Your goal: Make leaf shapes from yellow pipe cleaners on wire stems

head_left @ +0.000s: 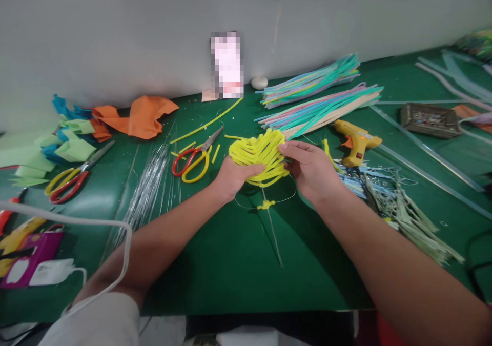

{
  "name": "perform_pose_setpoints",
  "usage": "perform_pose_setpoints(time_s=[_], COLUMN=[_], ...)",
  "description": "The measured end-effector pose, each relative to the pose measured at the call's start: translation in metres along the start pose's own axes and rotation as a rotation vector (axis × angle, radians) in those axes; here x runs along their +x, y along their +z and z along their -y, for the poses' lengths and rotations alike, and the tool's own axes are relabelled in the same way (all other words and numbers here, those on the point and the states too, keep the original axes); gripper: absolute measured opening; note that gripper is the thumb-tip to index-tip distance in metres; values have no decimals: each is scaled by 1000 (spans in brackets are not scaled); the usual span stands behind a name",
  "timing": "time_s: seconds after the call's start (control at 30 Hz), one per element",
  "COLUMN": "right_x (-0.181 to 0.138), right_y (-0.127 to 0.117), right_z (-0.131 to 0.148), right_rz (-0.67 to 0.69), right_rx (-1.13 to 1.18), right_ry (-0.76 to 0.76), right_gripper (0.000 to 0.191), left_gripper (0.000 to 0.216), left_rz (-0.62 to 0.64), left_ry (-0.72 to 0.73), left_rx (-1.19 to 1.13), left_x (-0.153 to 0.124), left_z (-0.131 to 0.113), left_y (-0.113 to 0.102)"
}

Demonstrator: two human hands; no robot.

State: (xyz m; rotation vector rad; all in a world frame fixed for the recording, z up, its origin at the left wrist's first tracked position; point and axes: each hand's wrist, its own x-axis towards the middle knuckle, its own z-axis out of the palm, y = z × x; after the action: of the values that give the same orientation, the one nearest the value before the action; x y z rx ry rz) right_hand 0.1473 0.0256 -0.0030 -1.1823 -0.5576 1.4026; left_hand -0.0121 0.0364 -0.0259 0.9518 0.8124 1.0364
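Two hands hold a fuzzy yellow leaf (255,154) over the middle of the counter (215,269): the left hand (235,174) grips its left side with the thumb laid across the front, and the right hand (307,166) pinches its right edge between thumb and fingers. The work looks well along, judging by the leaf: slanting rows fan out from a centre line and fill most of its outline, though gaps show between some. The lower part seems less finished, where a bare wire stem (273,233) runs down past a small yellow knot (266,205) and thin strands curve out to both sides. Room to move seems best toward the person, between the forearms as far as the counter's front edge. Sideways it is tighter: scissors (203,149) and loose wires (148,174) lie to the left, a glue gun (355,142) to the right, and coloured bundles (321,111) behind, near the wall (154,28).
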Motion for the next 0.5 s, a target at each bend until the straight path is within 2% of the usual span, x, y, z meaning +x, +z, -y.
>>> perform_pose_setpoints(time_s=[0.23,0.5], right_x=[0,5], right_y=[1,-2], right_z=[-3,-6], right_rz=[7,-1], right_rx=[22,-51], right_ry=[-16,-133], right_gripper=[25,23], left_gripper=[54,57], left_rz=[1,3], left_ry=[-18,-12], left_rx=[23,5], left_x=[1,1], left_z=[0,0], left_y=[-2,-2])
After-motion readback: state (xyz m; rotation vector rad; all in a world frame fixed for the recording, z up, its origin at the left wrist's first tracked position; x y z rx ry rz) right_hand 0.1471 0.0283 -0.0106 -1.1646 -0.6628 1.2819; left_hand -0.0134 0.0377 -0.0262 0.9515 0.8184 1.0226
